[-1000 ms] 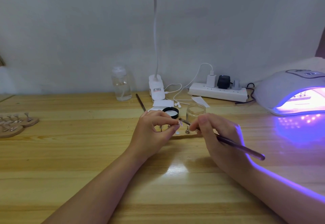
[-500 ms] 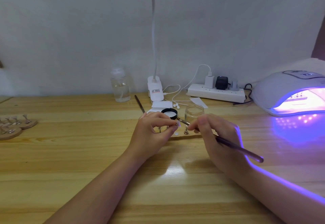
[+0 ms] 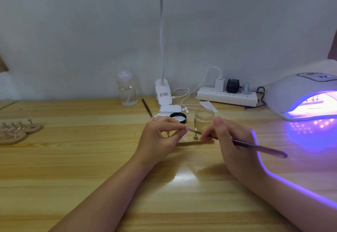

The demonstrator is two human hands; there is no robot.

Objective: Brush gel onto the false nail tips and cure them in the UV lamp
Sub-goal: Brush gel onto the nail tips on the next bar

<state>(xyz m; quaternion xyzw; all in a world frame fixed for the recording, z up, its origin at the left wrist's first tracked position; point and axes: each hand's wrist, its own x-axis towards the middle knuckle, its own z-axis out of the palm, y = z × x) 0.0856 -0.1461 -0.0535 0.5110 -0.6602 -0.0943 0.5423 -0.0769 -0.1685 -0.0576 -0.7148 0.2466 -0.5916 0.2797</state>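
Bristles now meet the nail tip (image 3: 186,127) pinched in my left hand (image 3: 161,137); my right hand (image 3: 230,140), gripping the brush (image 3: 259,148), has closed in, so coating proceeds.

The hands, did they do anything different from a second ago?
Hardly. The left hand still pinches the small false nail tip, and the right hand keeps its grip on the thin purple brush, bristles at the tip. The clear glass jar and glowing white UV lamp stayed put.
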